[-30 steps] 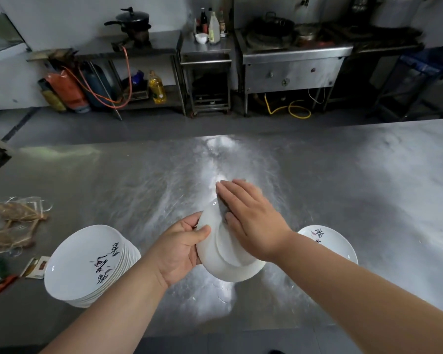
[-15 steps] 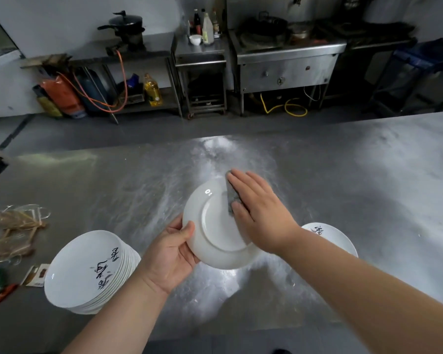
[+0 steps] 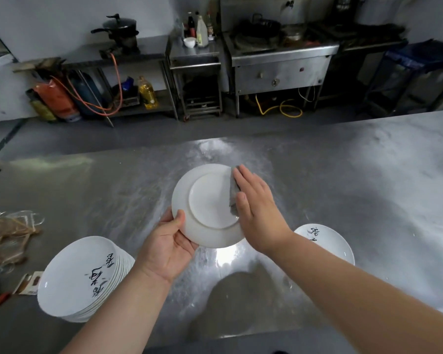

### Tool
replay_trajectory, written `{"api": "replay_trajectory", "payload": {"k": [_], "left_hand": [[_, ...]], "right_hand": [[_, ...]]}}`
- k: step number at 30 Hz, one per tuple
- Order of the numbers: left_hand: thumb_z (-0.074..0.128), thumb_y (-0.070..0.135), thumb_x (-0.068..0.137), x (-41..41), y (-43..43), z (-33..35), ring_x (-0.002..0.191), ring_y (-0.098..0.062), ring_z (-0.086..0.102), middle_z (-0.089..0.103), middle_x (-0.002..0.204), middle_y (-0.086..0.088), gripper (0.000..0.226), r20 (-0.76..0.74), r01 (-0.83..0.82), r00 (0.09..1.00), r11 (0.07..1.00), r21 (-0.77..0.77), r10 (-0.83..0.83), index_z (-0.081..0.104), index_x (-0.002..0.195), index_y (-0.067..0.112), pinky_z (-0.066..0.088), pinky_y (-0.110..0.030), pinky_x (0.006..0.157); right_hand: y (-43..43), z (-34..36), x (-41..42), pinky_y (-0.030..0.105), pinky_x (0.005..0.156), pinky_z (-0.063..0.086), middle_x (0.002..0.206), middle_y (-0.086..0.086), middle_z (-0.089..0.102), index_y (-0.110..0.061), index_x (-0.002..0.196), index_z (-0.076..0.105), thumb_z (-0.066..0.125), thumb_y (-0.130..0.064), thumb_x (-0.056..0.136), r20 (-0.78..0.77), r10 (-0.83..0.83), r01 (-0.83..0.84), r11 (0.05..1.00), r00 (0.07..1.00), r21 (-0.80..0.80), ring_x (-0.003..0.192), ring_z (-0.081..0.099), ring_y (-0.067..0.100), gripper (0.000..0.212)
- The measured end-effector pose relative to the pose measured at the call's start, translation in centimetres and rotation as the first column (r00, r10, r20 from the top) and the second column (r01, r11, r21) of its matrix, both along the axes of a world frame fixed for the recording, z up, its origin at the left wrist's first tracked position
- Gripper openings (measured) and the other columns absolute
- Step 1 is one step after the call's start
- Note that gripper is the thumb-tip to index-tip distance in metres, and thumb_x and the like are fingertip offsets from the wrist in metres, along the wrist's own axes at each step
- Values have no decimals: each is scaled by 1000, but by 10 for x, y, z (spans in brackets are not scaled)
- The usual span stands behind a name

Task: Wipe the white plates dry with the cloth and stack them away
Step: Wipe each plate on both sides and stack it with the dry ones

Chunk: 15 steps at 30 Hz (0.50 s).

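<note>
left hand (image 3: 168, 247): thumb and fingers pinch plate (image 3: 205, 208) near rim | right hand (image 3: 257, 210): flat fingers together press cloth (image 3: 233, 194) on plate underside | stack (image 3: 82, 279) near left

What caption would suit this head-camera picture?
Left hand grips a white plate underside up; right hand presses a grey cloth on it.

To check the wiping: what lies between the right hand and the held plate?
A grey cloth, under the right hand, against the plate; head view.
</note>
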<state>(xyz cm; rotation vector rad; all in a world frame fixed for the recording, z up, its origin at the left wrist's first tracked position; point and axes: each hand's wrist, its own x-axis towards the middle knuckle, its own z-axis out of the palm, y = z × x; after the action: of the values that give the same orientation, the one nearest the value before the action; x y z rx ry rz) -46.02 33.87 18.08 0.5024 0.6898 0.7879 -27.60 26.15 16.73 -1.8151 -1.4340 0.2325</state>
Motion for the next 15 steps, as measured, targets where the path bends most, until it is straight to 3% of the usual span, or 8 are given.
{"api": "replay_trajectory", "payload": {"k": [4,7,9,11,15], "left_hand": [[41,10,108,2,10,3,104,-21,77,77,118,-8,47,40,-30,999,1000,-11,30,86,98,20,64,-37,73],[46,10,103,8,6,-1,111,-26,74,73,127,-12,35,34,7,999,1000,12,-7,78,115,16,64,-42,78],[57,5,94,7,2,-3,119,-31,69,68,137,-15,41,35,92,995,994,61,-94,65,134,15,62,-49,89],[62,5,84,3,2,0,117,-34,68,67,137,-16,54,17,190,981,978,84,-192,62,136,18,59,-55,93],[59,29,90,-1,8,16,91,-26,76,75,114,-13,37,-94,265,960,964,20,-263,68,124,16,64,-43,64]], "right_hand": [[-17,-14,-36,25,128,1,173,-12,-5,-19,167,13,22,-44,110,-96,-53,56,998,994,29,157,-9,-1,63],[-29,-26,-56,27,129,0,174,-13,-8,-17,167,10,25,-41,109,-197,-89,107,991,976,85,161,-6,10,64],[-22,-19,-41,26,129,7,174,-12,5,-17,166,20,33,-36,109,-299,-141,181,977,944,111,159,4,5,62],[-13,-4,-16,21,127,16,170,-15,22,-20,162,35,42,-28,104,-397,-145,204,973,907,111,154,17,-4,60],[-3,18,21,14,122,23,161,-18,41,-24,152,54,44,-23,99,-350,9,16,998,937,69,149,30,-6,54]]}}
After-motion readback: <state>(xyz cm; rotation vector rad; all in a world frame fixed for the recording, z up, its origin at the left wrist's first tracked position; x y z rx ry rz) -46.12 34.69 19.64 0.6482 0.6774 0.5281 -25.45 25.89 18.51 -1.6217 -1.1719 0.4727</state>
